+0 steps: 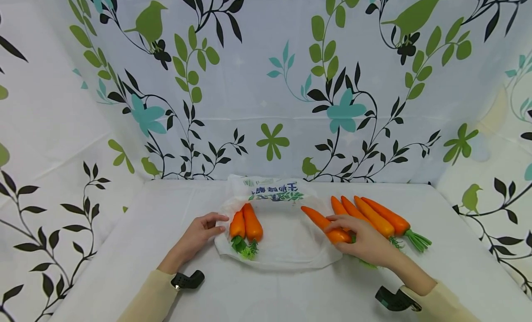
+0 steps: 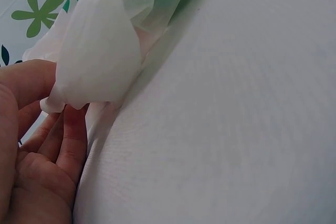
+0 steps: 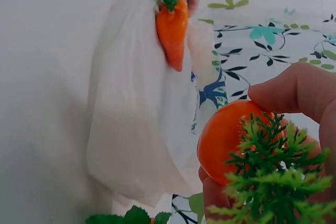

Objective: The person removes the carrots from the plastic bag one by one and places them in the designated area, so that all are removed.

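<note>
Where the left hand works: thumb and fingers pinch the left edge of a translucent white bag on the counter.
Right hand: grasps one carrot by its thick end, over the bag's right side.
Paired carrots: lie side by side at the bag's left, tips away from the person; whether inside or on top cannot be told.
Grouped carrots: lie right of the bag, partly hidden by the right hand.
</note>
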The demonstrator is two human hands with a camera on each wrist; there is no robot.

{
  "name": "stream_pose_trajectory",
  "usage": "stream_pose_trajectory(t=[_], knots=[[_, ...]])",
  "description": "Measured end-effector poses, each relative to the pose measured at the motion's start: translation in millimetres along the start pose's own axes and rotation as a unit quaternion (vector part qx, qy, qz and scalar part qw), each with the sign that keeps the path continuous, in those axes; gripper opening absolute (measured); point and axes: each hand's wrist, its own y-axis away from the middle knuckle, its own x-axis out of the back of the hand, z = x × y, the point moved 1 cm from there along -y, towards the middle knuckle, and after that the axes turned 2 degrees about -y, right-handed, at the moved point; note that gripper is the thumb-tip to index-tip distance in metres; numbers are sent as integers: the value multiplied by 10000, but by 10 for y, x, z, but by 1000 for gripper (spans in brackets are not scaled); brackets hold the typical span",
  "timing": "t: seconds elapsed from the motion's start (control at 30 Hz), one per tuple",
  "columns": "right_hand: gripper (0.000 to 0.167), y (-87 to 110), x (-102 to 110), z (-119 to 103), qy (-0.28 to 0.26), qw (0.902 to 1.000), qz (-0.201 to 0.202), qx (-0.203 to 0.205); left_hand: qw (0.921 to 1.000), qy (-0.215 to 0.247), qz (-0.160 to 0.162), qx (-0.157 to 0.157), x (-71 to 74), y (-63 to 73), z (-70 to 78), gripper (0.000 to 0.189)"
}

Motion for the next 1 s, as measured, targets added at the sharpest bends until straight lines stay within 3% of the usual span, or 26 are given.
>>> stream_pose_trajectory(t=[0.23,0.57,0.8,1.0], knots=[[36,124,79,19,199,9995,192,-156,10000,-10,8,-7,14,14,-2,29],[37,303,215,48,582,9974,423,-22,10000,0,37,26,-10,-7,-23,30],[39,407,296,31,376,9982,456,22,10000,-14,8,-11,-12,-11,-22,30],[38,440,400,81,530,9971,536,65,10000,-80,25,-25,4,-19,-31,29]])
